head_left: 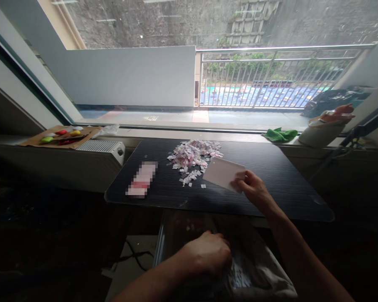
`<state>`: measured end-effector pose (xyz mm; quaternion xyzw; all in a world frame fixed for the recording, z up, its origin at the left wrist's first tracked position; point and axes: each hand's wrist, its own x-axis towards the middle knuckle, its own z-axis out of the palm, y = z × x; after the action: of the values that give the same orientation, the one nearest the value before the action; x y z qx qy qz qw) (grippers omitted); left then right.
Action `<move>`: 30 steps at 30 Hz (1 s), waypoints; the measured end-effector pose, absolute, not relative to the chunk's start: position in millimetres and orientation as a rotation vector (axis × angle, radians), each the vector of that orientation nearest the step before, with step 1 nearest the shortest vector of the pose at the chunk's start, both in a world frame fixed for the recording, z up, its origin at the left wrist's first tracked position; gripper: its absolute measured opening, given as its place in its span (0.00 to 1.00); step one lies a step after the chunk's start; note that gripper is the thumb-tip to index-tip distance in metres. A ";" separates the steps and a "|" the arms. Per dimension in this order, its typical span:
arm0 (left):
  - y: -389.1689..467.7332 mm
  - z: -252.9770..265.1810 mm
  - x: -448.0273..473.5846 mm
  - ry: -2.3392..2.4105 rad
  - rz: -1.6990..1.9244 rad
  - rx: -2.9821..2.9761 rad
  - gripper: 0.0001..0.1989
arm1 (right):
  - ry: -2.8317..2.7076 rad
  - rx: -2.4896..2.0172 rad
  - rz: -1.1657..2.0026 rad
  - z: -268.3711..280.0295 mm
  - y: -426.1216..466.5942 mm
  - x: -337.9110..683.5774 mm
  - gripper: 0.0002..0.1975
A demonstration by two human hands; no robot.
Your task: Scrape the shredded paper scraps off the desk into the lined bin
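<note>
My right hand point(253, 188) grips a thin white card point(223, 173) by its near right corner, thumb on top. The card is held tilted over the dark table point(271, 167), beside a heap of small paper scraps point(192, 155) in white and pale pink. A few scraps lie scattered at the heap's near side. Below the table's front edge, my left hand point(209, 251) is closed, knuckles up, above shiny clear plastic point(239, 268). Its fingertips are hidden, so what it holds cannot be made out.
A blurred pink-white strip point(142, 179) lies at the table's left. Left of the table are a white heater point(102, 147) and a cardboard sheet point(34, 140) with colourful items. A green cloth point(280, 134) and a pale container point(321, 130) stand on the sill by the window.
</note>
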<state>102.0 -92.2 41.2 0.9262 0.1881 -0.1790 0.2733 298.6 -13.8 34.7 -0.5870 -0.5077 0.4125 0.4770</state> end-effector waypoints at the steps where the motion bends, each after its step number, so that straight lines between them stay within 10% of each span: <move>1: -92.5 41.5 105.4 0.482 -0.478 2.504 0.05 | -1.253 -1.424 1.008 34.8 -10.4 293.9 0.13; 30: -96.7 34.6 99.1 0.579 -0.412 2.547 0.06 | -1.436 -1.632 0.960 31.4 -27.5 256.8 0.09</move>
<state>99.1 -96.7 34.6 0.9335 0.2124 -0.1511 0.2462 256.8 -27.5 31.4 -0.6370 -0.5606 0.3747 0.3736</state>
